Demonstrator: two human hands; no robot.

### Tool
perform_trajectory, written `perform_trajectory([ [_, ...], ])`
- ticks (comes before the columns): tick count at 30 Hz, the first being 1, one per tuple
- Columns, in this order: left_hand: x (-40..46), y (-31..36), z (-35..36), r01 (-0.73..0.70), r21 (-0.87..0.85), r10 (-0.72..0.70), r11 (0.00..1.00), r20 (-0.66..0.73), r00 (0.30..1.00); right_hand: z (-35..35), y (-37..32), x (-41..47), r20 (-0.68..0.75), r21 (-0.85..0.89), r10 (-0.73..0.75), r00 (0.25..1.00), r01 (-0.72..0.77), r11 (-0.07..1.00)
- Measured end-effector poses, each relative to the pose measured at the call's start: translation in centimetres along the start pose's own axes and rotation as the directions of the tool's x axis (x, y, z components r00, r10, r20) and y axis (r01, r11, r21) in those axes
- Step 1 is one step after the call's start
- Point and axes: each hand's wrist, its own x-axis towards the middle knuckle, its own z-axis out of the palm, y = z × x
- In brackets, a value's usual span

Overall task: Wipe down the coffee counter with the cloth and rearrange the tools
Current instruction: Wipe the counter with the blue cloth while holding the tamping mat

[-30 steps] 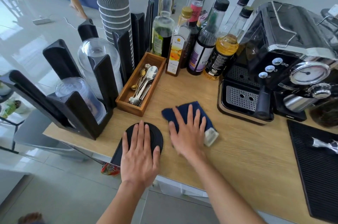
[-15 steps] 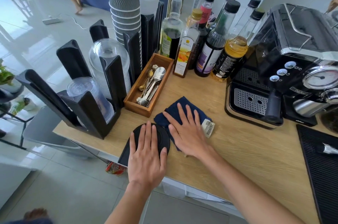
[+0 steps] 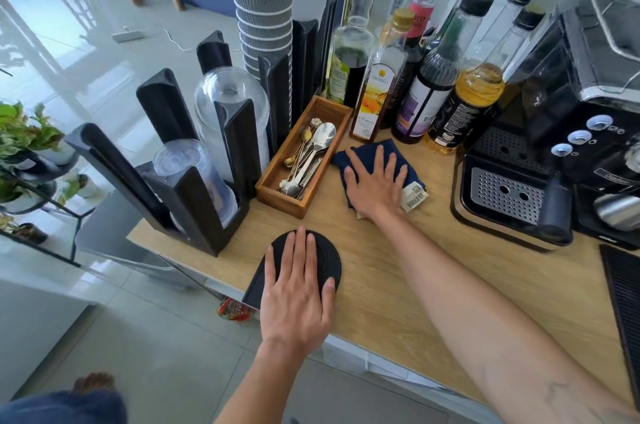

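A dark blue cloth (image 3: 367,152) with a white barcode tag lies on the wooden counter (image 3: 398,285), just in front of the syrup bottles. My right hand (image 3: 375,186) presses flat on it with fingers spread. A black rounded tamping mat (image 3: 329,259) sits at the counter's front edge and hangs partly over it. My left hand (image 3: 298,288) rests flat on the mat with straight fingers. Left of the cloth stands a wooden tray (image 3: 277,193) with several spoons.
Several syrup bottles (image 3: 433,77) line the back. A black espresso machine (image 3: 561,146) stands at the right, with a ribbed black mat (image 3: 623,302) in front of it. A black cup and lid holder (image 3: 207,164) fills the left end. Beyond the edge is tiled floor.
My right hand has slid the cloth away from the mat toward the bottles at the back. My left hand has stayed on the black mat.
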Motion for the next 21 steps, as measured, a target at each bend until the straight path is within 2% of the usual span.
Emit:
perform_trajectory([
  [4, -0.1, 0.1, -0.1, -0.003, -0.013, 0.003, 1.000, -0.005, 1.000, -0.3, 0.2, -2.0, 0.022, -0.006, -0.067, 0.997, 0.067, 0.998],
  [11, 0.0, 0.2, -0.1, -0.005, -0.021, 0.005, 1.000, -0.014, 1.000, 1.8, 1.2, -9.0, -0.008, -0.073, -0.345, 0.939, 0.343, 0.936],
  [17, -0.1, 0.2, -0.3, 0.000, -0.009, 0.000, 1.000, 0.000, 1.000, 1.6, 1.2, -8.3, -0.050, -0.063, -0.343, 0.938, 0.339, 0.939],
  [21, -0.1, 0.3, -0.2, -0.002, -0.008, 0.002, 1.000, 0.000, 1.000, 0.8, 0.6, -5.3, -0.021, -0.018, -0.277, 0.961, 0.276, 0.961],
])
